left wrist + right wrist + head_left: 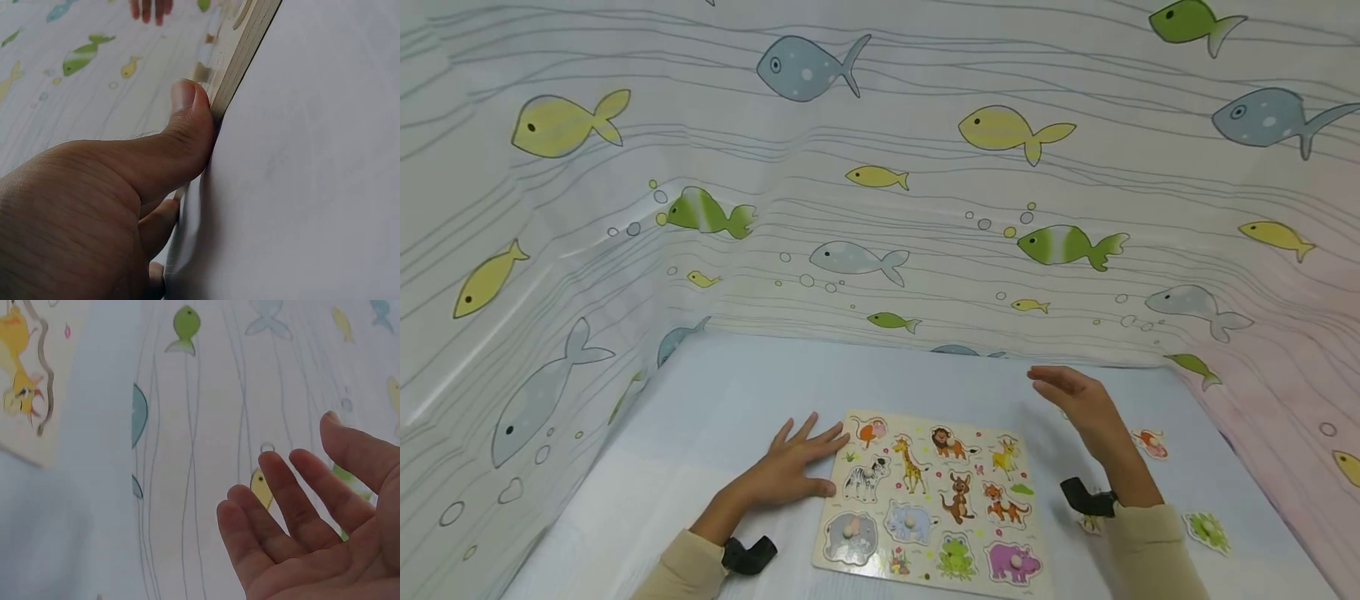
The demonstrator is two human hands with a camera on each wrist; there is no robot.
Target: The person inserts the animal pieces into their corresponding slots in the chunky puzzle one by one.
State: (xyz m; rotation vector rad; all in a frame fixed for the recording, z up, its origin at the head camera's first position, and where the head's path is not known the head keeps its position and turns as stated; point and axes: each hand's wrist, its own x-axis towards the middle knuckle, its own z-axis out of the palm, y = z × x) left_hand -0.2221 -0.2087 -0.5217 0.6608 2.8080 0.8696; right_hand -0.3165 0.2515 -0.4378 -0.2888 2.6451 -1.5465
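Note:
My left hand [786, 471] lies with fingers spread on the table, its thumb and fingertips against the left edge of a wooden animal puzzle board [925, 546]. In the left wrist view the thumb [187, 119] meets the board's edge [247, 59]. Small knobs stand on the grey elephant piece [850, 546], the pale blue animal piece [898, 525] and the purple hippo piece [1000, 565]. Beyond the board's right side, my right hand [1078, 408] is raised over the table, holding nothing. Its fingers [303, 519] are loosely bent and apart in the right wrist view.
Loose pieces lie to the right: a monkey piece [1150, 444], a green piece [1206, 532] and another piece [1090, 525] partly hidden by the right wrist's black camera [1088, 498]. Fish-patterned sheeting [925, 208] rises behind and beside the pale table [737, 375].

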